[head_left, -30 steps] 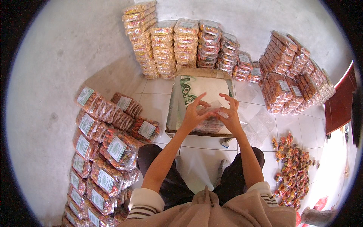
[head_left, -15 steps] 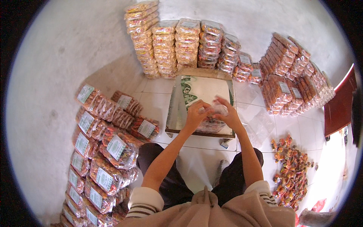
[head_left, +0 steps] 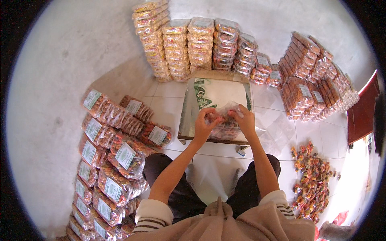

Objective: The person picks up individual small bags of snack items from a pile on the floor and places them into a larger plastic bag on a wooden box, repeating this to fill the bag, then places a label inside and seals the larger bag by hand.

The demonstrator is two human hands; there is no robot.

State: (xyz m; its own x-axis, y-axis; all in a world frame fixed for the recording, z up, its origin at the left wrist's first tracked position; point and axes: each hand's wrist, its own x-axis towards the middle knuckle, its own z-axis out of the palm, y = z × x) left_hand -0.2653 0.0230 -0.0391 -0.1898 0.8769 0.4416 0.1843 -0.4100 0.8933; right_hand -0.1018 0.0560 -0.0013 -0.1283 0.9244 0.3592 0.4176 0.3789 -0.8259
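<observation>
A clear plastic bag [head_left: 225,131] with reddish-brown packed pieces inside rests on the near part of a low table [head_left: 225,89]. Its loose upper film stands up between my hands. With bent, closed fingers, my left hand [head_left: 206,122] grips the left side of the film. My right hand [head_left: 244,119] pinches the film on the other side, thumb and fingers together. What exactly fills the bag is hard to make out through the plastic and behind the hands.
Labelled packs [head_left: 112,188] are piled at my left. Stacks of yellowish packs [head_left: 175,48] and brown packs [head_left: 299,60] line the wall. Empty clear bags [head_left: 277,130] lie on the floor right of the table. Beyond them is a heap of small wrapped pieces [head_left: 311,180].
My hands have lowered slightly and the right hand has drawn closer to the bag. The film, bunched between my hands before, is now spread and raised at the top.
</observation>
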